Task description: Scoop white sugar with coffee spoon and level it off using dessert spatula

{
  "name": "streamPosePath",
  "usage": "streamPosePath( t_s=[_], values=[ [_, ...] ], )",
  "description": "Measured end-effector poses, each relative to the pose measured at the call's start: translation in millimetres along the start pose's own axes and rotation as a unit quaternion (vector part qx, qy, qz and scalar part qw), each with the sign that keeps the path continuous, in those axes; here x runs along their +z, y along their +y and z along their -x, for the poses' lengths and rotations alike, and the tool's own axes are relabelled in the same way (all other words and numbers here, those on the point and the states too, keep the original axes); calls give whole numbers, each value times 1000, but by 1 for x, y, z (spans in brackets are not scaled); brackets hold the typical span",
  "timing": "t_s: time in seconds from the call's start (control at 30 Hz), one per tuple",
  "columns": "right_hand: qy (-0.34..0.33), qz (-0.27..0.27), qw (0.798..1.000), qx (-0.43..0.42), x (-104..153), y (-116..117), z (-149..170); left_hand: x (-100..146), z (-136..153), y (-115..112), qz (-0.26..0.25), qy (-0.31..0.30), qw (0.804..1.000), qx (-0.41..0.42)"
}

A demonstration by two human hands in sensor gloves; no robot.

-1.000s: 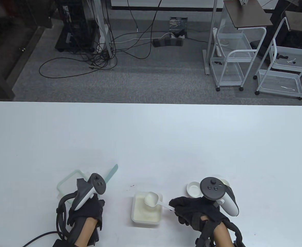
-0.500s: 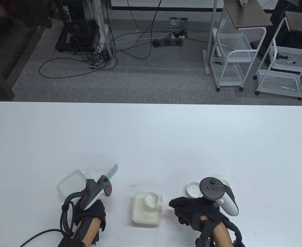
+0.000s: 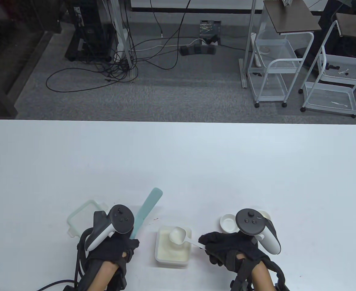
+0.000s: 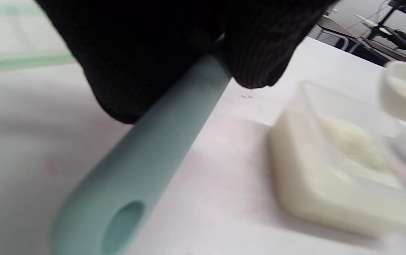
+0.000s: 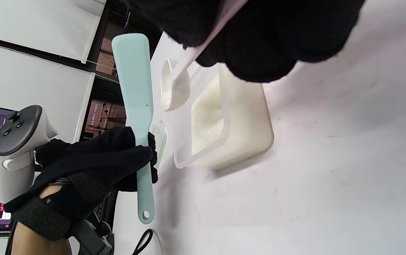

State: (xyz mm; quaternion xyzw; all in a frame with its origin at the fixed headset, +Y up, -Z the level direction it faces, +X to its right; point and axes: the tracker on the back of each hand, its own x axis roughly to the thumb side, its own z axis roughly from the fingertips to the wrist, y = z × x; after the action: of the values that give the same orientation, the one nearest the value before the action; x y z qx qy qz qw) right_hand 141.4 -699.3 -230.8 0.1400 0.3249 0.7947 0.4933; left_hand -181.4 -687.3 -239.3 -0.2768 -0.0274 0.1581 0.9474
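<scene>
A clear square tub of white sugar (image 3: 172, 250) (image 5: 224, 124) (image 4: 334, 170) sits near the table's front edge. My right hand (image 3: 226, 247) pinches the handle of a white coffee spoon (image 3: 179, 235) (image 5: 176, 86), whose heaped bowl hovers over the tub's far part. My left hand (image 3: 117, 245) (image 5: 93, 159) grips the handle of a pale green dessert spatula (image 3: 146, 210) (image 5: 135, 102) (image 4: 153, 148). The spatula is lifted off the table, its blade pointing away and to the right, left of the tub.
The tub's clear lid with a green rim (image 3: 82, 215) lies left of my left hand. Two small white dishes (image 3: 228, 222) sit behind my right hand. A white table (image 3: 178, 160) stretches away; carts and cables stand on the floor beyond.
My left hand has closed on the spatula and lifted it, moving right toward the tub; the blade now stands free of the lid. The right hand and spoon have held still.
</scene>
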Motion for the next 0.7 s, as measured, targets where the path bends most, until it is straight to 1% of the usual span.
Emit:
streamPosePath(
  t_s=[0.13, 0.33, 0.57, 0.7],
  values=[
    [-1, 1, 1000, -6, 1, -2, 1, 8, -22, -8, 25, -53, 998, -4],
    [0, 2, 1000, -11, 2, -4, 3, 18, -44, -19, 48, -97, 994, -10],
    [2, 4, 1000, -13, 2, -5, 4, 23, -55, -26, 77, -124, 989, -10],
    [3, -1, 1000, -18, 1, -5, 5, 23, -58, -30, 85, -124, 988, -21]
  ],
)
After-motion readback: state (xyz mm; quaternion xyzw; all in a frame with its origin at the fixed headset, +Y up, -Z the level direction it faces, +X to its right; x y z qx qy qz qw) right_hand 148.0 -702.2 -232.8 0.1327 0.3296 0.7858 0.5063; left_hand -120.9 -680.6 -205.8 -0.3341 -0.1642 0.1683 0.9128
